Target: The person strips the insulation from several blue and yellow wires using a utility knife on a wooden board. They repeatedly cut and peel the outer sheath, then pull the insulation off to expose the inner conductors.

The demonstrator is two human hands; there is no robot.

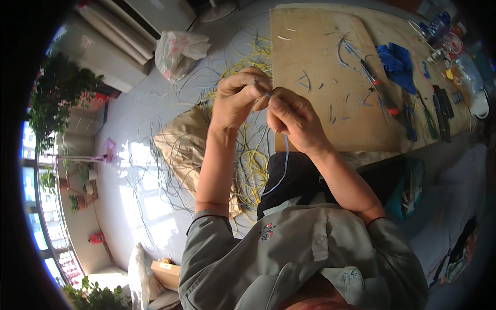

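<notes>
A thin blue wire (pixel 286 155) is pinched between my two hands, which meet close together near the left edge of a brown board (pixel 310 23). My left hand (pixel 238 99) has its fingertips on the wire, and a short grey-blue end shows above the thumb. Just to its right, my right hand (pixel 296 118) grips the same wire with thumb and curled forefinger. From beneath the right hand the wire hangs in a curve toward my lap. The fingers hide the exact stretch of wire between them.
Short wire scraps (pixel 304 80), a black-and-red hand tool (pixel 378 87) and a blue cloth (pixel 397 66) lie on the worktable. A green-handled tool (pixel 429 122) is farther right. Tangled yellow wires (pixel 254 166) and a brown paper sack (pixel 182 135) cover floor at left, near a plastic bag (pixel 178 52).
</notes>
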